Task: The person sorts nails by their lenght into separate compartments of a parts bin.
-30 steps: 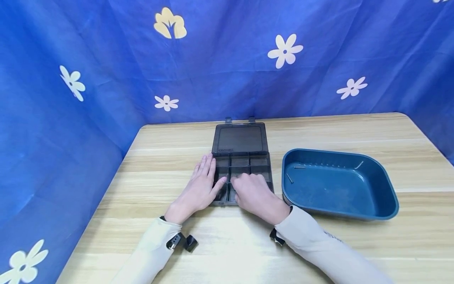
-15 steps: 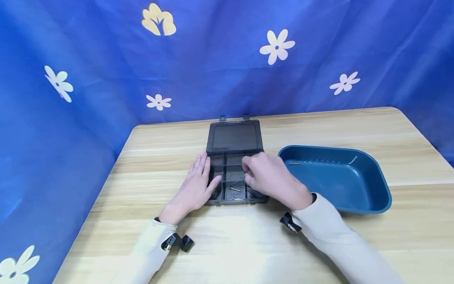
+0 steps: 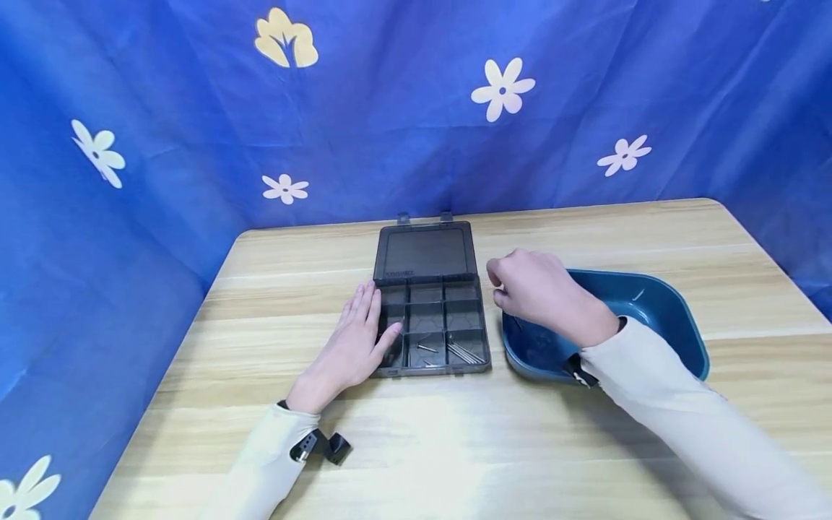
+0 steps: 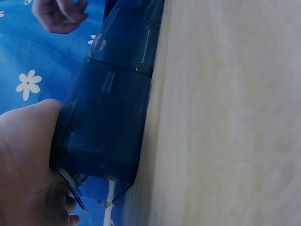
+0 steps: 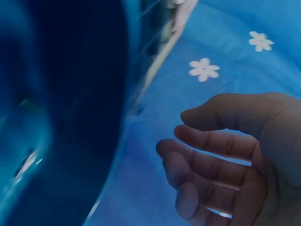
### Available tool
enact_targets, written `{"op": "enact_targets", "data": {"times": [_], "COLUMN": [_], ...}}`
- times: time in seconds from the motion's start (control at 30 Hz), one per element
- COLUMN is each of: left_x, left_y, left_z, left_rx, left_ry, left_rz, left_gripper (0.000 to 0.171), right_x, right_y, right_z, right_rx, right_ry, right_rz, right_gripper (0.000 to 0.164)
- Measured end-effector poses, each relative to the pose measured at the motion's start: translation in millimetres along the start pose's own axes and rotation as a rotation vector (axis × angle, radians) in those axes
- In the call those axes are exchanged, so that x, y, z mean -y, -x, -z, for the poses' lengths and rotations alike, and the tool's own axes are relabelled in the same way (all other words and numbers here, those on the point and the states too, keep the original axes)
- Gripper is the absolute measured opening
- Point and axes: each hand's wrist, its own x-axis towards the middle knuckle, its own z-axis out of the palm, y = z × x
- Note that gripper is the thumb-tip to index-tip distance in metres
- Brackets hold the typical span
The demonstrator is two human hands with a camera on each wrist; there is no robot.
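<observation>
A dark translucent compartment box (image 3: 429, 371) stands on the table with its lid (image 3: 425, 253) folded back. My left hand (image 3: 347, 347) rests along its left side, fingers straight, thumb over the near-left compartment; the left wrist view shows the hand (image 4: 28, 150) against the box wall (image 4: 103, 127). Several long nails (image 3: 465, 353) lie in the near-right compartment. Smaller metal pieces (image 3: 427, 348) are in the near-middle one. Above the left rim of a blue basin (image 3: 682, 328) is my right hand (image 3: 542, 289). In the right wrist view its fingers (image 5: 207, 165) are loosely curled around nothing.
The basin stands just right of the box, with a narrow strip of table (image 3: 497, 390) between. Blurred shiny bits (image 5: 28, 162) appear inside it in the right wrist view. A blue flowered curtain (image 3: 390, 108) hangs behind the table's far edge.
My right hand has left the near compartments of the box and moved right, up over the basin's left rim, uncovering the nails. My left hand stays on the box.
</observation>
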Motion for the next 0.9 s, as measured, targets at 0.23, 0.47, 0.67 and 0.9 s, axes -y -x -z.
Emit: {"op": "enact_targets", "data": {"times": [0.23, 0.47, 0.67, 0.9], "left_x": [0.3, -0.1, -0.5, -0.5], "left_y": [2.3, 2.5, 2.2, 3.0], "left_z": [0.1, 1.4, 2.4, 0.6], "left_rx": [-0.001, 0.000, -0.010, -0.004], "left_ry": [-0.001, 0.010, 0.010, 0.004], "left_rz": [0.001, 0.000, 0.002, -0.001], "left_gripper": [0.077, 0.078, 0.077, 0.077], "right_x": [-27, -44, -57, -68], "right_y": [-1, 0, 0, 4], "right_z": [-10, -21, -32, -48], "right_rx": [0.110, 0.107, 0.121, 0.122], "right_ry": [-0.016, -0.031, -0.044, -0.001], "right_rz": [0.007, 0.037, 0.122, 0.164], "right_gripper": [0.006, 0.005, 0.022, 0.028]}}
